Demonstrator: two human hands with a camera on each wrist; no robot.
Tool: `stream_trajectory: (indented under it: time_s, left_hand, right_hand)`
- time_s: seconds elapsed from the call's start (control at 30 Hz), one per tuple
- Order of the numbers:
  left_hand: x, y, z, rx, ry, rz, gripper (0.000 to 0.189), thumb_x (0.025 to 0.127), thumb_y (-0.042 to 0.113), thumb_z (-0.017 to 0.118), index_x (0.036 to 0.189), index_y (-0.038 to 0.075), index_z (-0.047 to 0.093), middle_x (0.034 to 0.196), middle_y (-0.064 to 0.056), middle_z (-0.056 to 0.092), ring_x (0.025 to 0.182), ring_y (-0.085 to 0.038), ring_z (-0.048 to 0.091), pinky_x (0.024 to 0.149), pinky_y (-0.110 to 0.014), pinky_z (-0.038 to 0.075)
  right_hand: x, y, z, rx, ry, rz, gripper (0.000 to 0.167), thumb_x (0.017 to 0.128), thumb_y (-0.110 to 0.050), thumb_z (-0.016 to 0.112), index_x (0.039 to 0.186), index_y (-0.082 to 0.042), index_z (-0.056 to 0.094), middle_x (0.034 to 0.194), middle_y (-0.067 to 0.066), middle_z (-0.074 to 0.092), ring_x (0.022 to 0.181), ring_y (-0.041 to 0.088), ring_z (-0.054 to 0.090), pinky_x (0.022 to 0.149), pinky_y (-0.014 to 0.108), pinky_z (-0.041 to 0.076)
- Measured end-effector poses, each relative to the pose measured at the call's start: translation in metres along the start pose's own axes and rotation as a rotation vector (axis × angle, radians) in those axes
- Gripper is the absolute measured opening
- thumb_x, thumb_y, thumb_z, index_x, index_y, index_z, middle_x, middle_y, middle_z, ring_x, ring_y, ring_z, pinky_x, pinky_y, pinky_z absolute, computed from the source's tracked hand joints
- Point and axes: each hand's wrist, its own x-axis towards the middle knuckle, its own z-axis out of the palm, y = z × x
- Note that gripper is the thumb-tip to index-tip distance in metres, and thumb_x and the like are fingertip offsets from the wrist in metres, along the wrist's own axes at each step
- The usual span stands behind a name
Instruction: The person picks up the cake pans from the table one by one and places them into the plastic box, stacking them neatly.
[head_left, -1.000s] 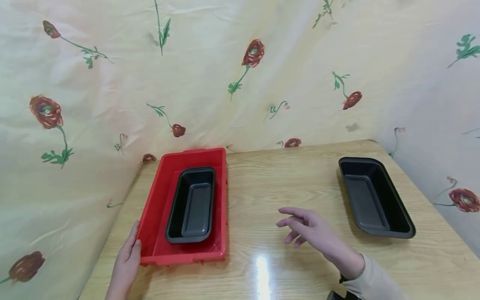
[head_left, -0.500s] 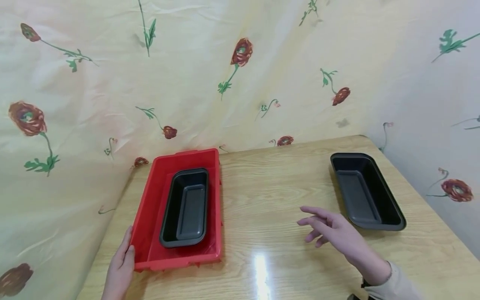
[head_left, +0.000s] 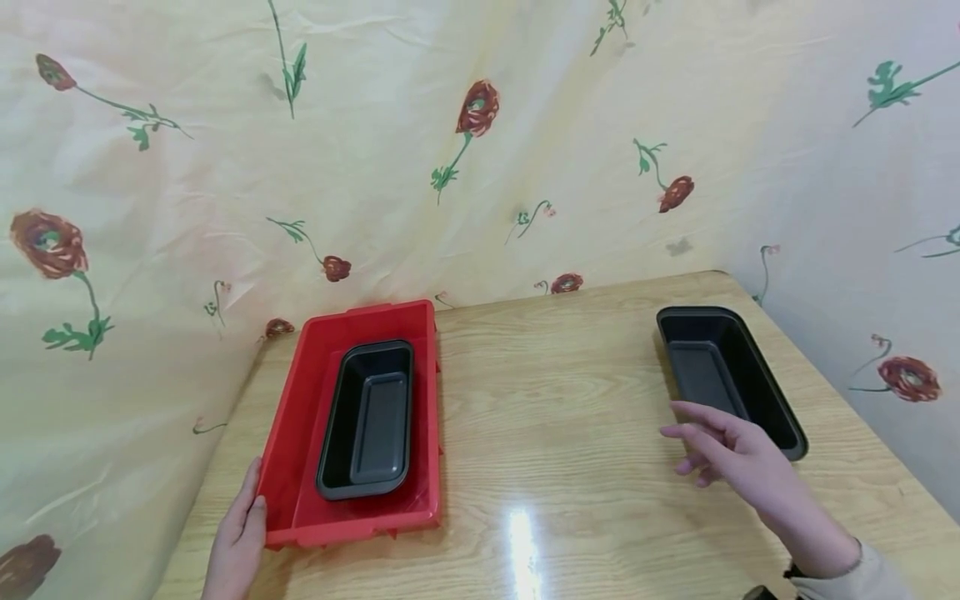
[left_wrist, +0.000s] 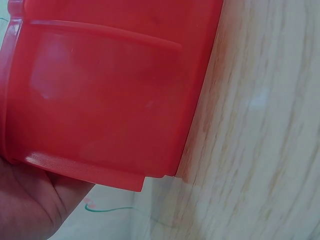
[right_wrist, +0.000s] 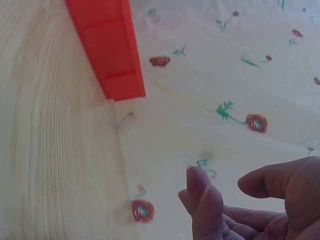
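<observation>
A red plastic tray [head_left: 294, 450] lies on the left of the table with a black loaf pan [head_left: 378, 429] inside it. My left hand [head_left: 236, 537] grips the tray's near left corner, thumb toward the near side and fingers along the left side. The left wrist view shows the tray's red outer wall [left_wrist: 100, 100] above the palm [left_wrist: 25, 200]. A second black loaf pan [head_left: 701, 362] stands at the table's right. In front of its near left part hovers my right hand [head_left: 738, 454], fingers relaxed, holding nothing. Whether it touches that pan cannot be told.
The wooden table [head_left: 547, 400] has a light wood grain and a bright reflection near its front. Cream cloth with a flower print [head_left: 375, 150] hangs behind it and along both sides.
My right hand has moved rightward, from over the middle of the table to the right loaf pan. The left hand still holds the tray corner. The head view has shifted slightly.
</observation>
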Motion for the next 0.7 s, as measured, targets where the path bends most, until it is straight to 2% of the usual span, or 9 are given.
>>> stream_trajectory:
  time_s: [0.1,0.2,0.33,0.53,0.7]
  left_hand:
    - [0.0,0.0,0.0,0.001,0.005,0.001,0.054,0.108,0.022,0.021,0.153,0.035,-0.005,0.164,0.0,0.001,0.146,-0.033,0.015,0.103,-0.041,0.034]
    - [0.001,0.0,0.0,-0.005,0.007,-0.001,0.053,0.108,0.024,0.02,0.153,0.035,-0.005,0.163,0.002,0.0,0.147,-0.032,0.013,0.104,-0.041,0.033]
    - [0.002,0.001,0.001,-0.009,0.012,0.004,0.053,0.108,0.024,0.019,0.153,0.034,-0.005,0.163,0.003,0.0,0.147,-0.031,0.012,0.105,-0.042,0.032]
    - [0.002,0.001,0.001,-0.014,0.01,-0.002,0.053,0.108,0.025,0.02,0.154,0.032,-0.005,0.164,0.0,-0.001,0.147,-0.034,0.013,0.105,-0.045,0.033]
    - [0.002,0.001,0.001,-0.008,0.013,-0.01,0.053,0.108,0.025,0.02,0.155,0.03,-0.004,0.164,0.0,0.0,0.147,-0.033,0.014,0.105,-0.044,0.033]
  right_hand:
    - [-0.002,0.004,-0.009,-0.043,0.036,-0.015,0.041,0.104,-0.022,0.048,0.14,-0.003,0.047,0.107,-0.013,0.07,0.071,0.02,0.067,0.053,0.033,0.054]
    - [-0.003,0.009,-0.017,-0.046,0.047,-0.025,0.031,0.104,-0.02,0.048,0.134,-0.022,0.053,0.105,-0.017,0.07,0.07,0.02,0.067,0.051,0.032,0.052]
    - [-0.004,0.016,-0.026,-0.032,0.057,-0.016,0.031,0.104,-0.018,0.048,0.124,-0.042,0.052,0.103,-0.02,0.069,0.07,0.019,0.068,0.051,0.032,0.053]
    - [-0.006,0.026,-0.043,-0.048,0.071,0.002,0.036,0.105,-0.017,0.046,0.119,-0.049,0.049,0.103,-0.023,0.068,0.071,0.017,0.068,0.055,0.031,0.054]
    - [-0.008,0.035,-0.06,-0.038,0.096,0.0,0.039,0.105,-0.014,0.045,0.119,-0.051,0.048,0.102,-0.026,0.067,0.069,0.014,0.067,0.053,0.028,0.052]
